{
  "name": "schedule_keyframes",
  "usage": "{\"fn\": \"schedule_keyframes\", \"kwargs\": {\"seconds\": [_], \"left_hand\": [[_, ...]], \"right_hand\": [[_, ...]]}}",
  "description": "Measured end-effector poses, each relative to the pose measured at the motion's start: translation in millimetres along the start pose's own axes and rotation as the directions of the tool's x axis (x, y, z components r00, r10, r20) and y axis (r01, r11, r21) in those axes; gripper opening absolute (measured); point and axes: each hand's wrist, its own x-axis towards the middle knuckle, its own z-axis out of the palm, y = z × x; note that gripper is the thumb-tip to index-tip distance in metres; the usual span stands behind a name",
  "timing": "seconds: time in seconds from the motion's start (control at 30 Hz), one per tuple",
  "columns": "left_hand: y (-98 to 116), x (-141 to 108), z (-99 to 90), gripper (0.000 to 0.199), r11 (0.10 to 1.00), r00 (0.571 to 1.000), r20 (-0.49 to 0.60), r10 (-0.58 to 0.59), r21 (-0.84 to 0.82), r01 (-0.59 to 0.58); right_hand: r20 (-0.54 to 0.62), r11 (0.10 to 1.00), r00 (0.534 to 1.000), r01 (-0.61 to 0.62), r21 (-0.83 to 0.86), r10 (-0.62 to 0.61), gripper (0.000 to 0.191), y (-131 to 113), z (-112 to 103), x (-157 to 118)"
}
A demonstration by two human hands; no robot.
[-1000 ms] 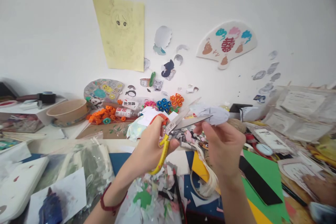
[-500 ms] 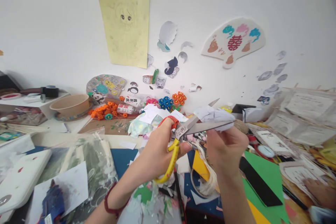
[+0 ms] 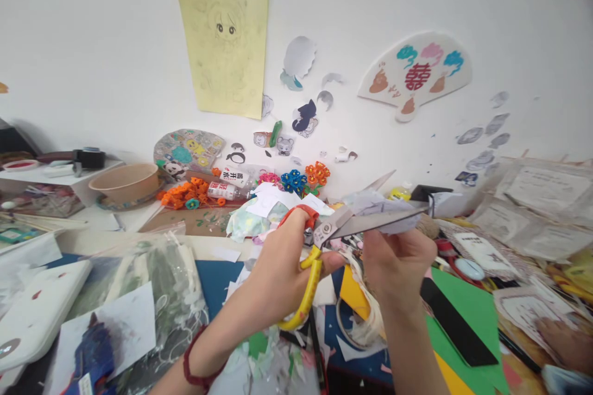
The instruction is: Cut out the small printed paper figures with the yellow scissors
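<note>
My left hand [image 3: 282, 265] is closed round the handles of a pair of scissors [image 3: 331, 226], one handle red-orange, the other yellow. The blades are apart and point right, with a white piece of paper [image 3: 377, 205] between them. My right hand [image 3: 396, 265] pinches that paper from below, its fingertips close under the lower blade. Faint drawn lines show on the paper. Beneath my hands lie a heap of paper scraps [image 3: 259, 361] and a roll of tape [image 3: 347, 324].
Green card [image 3: 467, 315] with a black phone-like slab [image 3: 458, 321] lies at right. Another person's hand [image 3: 565, 342] rests at the far right edge. A glue gun [image 3: 94, 355], plastic bags [image 3: 162, 278] and a white case [image 3: 44, 308] fill the left. Behind stand orange flowers [image 3: 317, 174] against the wall.
The scissors have shifted slightly right, and their blades lie a little closer together on the paper. The paper has tilted a little in my right hand. The view has moved slightly.
</note>
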Motion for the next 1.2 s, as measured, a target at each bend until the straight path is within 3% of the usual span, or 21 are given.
{"fn": "schedule_keyframes", "kwargs": {"seconds": [0.33,0.8,1.2], "left_hand": [[4.7,-0.3,-0.4,0.036,0.999,0.998,0.018,-0.053,0.012,0.053],[0.6,-0.8,-0.9,0.041,0.999,1.000,-0.002,-0.019,0.039,0.019],[9.0,-1.9,-2.9,0.037,0.983,0.995,0.010,-0.095,0.160,0.093]], "right_hand": [[-0.024,1.000,1.000,0.010,0.007,-0.010,0.009,2.7,1.8,-1.1],[0.003,0.997,1.000,0.022,-0.069,-0.021,0.007,-2.2,-2.0,-0.8],[0.038,0.999,0.998,0.041,-0.017,-0.040,0.016,-4.1,-5.4,2.6]]}}
